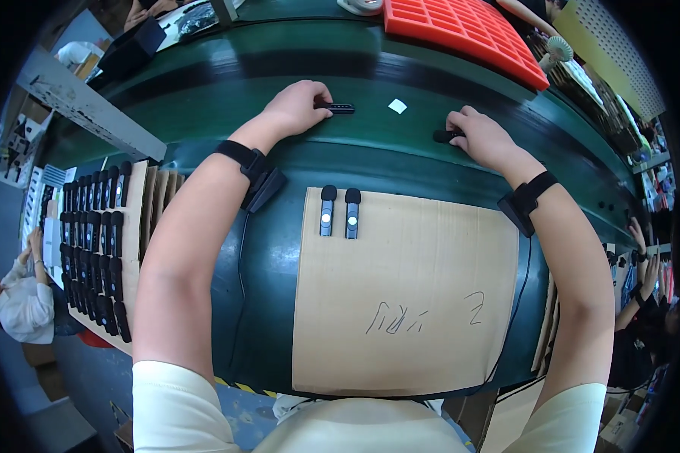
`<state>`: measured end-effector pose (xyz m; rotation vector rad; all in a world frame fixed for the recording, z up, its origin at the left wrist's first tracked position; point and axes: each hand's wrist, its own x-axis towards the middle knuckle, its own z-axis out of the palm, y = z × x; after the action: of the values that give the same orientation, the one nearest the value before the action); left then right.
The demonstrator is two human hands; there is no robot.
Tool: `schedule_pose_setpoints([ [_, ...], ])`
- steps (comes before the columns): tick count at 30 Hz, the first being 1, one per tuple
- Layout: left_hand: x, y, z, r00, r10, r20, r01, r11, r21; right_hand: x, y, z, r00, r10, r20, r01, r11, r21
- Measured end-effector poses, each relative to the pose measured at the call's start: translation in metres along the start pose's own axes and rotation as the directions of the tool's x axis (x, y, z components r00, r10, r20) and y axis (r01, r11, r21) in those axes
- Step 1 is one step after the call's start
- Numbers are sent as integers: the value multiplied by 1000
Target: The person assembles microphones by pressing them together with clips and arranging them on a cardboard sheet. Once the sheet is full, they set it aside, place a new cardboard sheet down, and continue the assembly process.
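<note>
Two hands: left hand [298,106] and right hand [487,140], well apart, both reaching out over the green worktop [415,167].
Left fingers [322,90]: nearly closed, pinching one end of a slim dark device [343,109]; its free end points right.
Right fingers [455,120]: curled nearly together around one black microphone [443,137], its foam head pointing left.
White square [397,106]: one, lying on the worktop between the hands.
Wristbands [239,153]: two, black, one on each arm, each carrying a black box.
Cardboard sheet [408,257]: one, flat before the person's body, marked with dark handwriting.
Paired microphones [327,213]: two, side by side without touching, near the sheet's far left corner; one lit spot on each.
Left-hand rows [92,230]: many black microphones in four rows on cardboard, too crowded to count surely.
Red tray [461,38]: one, gridded, at the worktop's far side.
Room: one pale metal post [91,102] at left; co-worker in white [26,306] beyond it, another in dark clothing [638,351] at right.
</note>
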<state>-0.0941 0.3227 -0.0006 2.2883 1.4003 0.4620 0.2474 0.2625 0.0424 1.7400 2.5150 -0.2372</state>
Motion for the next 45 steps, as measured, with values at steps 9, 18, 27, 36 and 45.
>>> schedule_pose_setpoints([
  [9, -82, 43, -16, 982, -7, -188, -58, 939, -339, -86, -77, -16, 984, 50, -169, 95, 659, 746],
  [18, -198, 141, -22, 940, 149, -306, -321, 691, -648, -211, -146, -10, 921, 257, -292, 272, 109, 956],
  [27, -221, 159, -20, 922, 280, -265, -386, 638, -667, -222, -163, 3, 817, 204, -540, 420, 431, 798],
  [36, -222, 154, -16, 906, 316, -282, -422, 625, -656, -216, -169, 1, 810, 137, -571, 440, 503, 744],
  [45, -221, 152, -14, 874, 355, -331, -485, 621, -616, -216, -170, 0, 796, 124, -592, 437, 558, 706],
])
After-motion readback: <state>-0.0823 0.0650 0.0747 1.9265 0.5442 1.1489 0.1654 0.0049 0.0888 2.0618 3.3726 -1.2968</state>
